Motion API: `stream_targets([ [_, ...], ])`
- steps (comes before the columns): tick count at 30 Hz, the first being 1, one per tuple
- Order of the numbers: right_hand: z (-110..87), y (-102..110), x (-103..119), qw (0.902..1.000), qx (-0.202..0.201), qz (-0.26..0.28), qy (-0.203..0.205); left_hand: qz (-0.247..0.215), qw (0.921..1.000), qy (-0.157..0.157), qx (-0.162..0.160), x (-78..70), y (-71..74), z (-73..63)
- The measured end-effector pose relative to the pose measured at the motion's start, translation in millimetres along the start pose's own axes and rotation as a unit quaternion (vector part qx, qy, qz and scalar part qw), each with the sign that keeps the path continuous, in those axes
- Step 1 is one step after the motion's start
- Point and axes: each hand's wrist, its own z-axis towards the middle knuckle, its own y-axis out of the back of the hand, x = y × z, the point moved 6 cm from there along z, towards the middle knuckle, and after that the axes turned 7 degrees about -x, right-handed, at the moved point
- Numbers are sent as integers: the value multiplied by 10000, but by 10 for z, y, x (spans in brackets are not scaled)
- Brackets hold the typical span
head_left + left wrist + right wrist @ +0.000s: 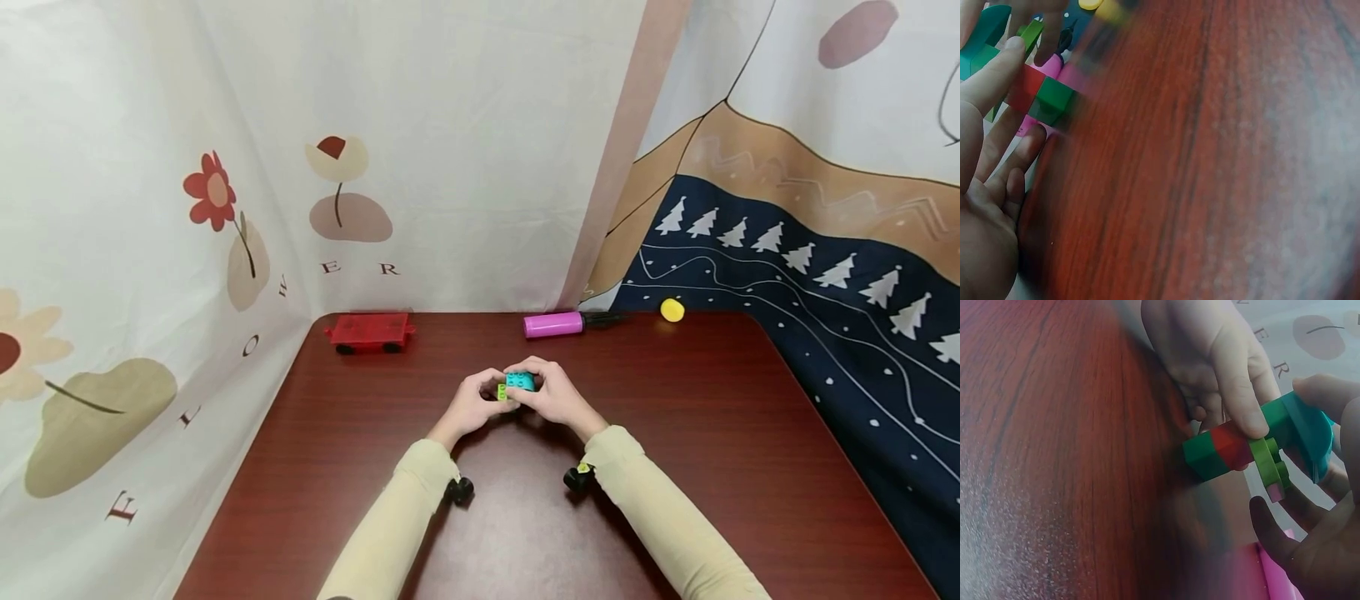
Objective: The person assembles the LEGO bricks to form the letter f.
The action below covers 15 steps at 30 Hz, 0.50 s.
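Observation:
Both hands meet over the table around a joined stack of toy building bricks [1230, 447]. In the right wrist view the stack lies tilted. A dark green brick [1200, 456] ends it, followed by a red brick [1225, 440], a studded lime green piece [1267, 465], another green brick [1275, 419] and a rounded teal brick [1310, 434]. My left hand [474, 403] pinches the stack's middle, its thumb near the red and lime pieces. My right hand [553, 395] grips the teal brick at the other end. Fingers hide parts of the stack.
A red toy wagon [371, 332] with black wheels stands at the table's back left. At the back lies a pink cylinder [553, 325] with a black end, and a yellow piece [672, 310] sits to its right. Printed curtains [465, 167] border the brown table [337, 467].

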Motion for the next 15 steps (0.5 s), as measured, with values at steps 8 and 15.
stream_targets([
  [8, -40, -12, -28, 9987, 244, -77, -434, 6, 9997, 174, 145, 66, -1, -29],
  [15, -16, 16, 6, 9989, 257, -173, -354, 755, 9965, -36, 357, 41, -4, -3],
])
